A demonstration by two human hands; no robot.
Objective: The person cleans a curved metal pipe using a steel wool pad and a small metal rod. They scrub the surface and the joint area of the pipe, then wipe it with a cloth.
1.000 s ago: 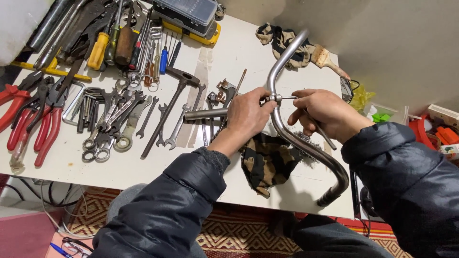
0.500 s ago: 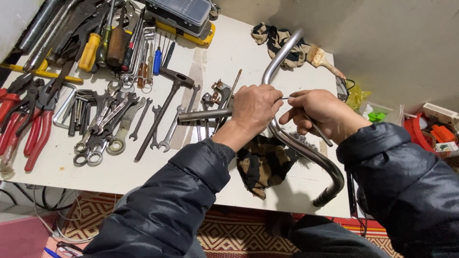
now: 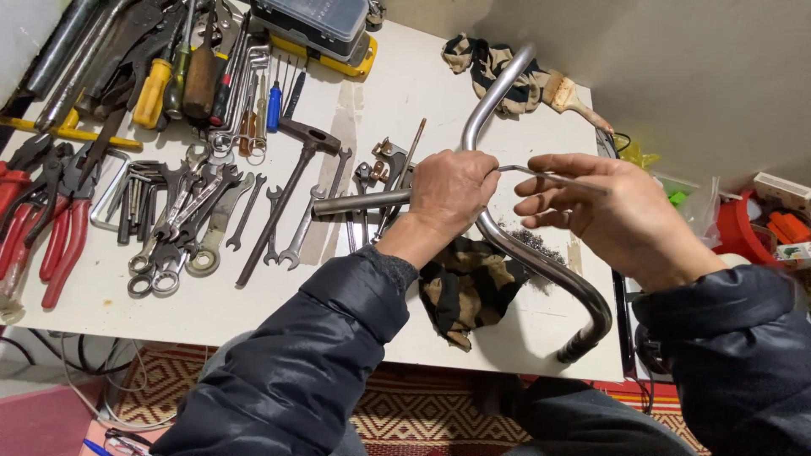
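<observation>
Since the half-second-earlier frame the right hand (image 3: 621, 215) had pulled back a little from the curved chrome metal handlebar tube (image 3: 541, 262), fingers more spread, while the left hand (image 3: 452, 192) had stayed put on the tube's middle.

Left hand was closed tight around the handlebar tube where a short grey straight stem bar (image 3: 359, 203) stuck out sideways toward the spanners. Right hand was loosely pinched on a thin bent metal key-like rod (image 3: 541, 175); thumb and forefinger together on it, other fingers apart. The rod's far tip sat at the left fist, exact contact point hidden by the knuckles.

The handlebar tube was held up just over the white tabletop (image 3: 405, 93), one end rising toward the far edge, the other dropping past the near edge. Under it lay a black-and-tan crumpled rag (image 3: 465, 291) and a small dark patch of metal shavings or grit (image 3: 536, 245).

Progress, as a judgement: the rod looked engaged at the clamp area, so fastening work seemed mid-way; whether the bolt was tight or loose could not be told.

Left of the hands: a spread of steel open-end spanners (image 3: 182, 224), a black-headed hammer (image 3: 287, 181), red-handled pliers (image 3: 55, 241), a yellow-handled screwdriver (image 3: 152, 93).
</observation>
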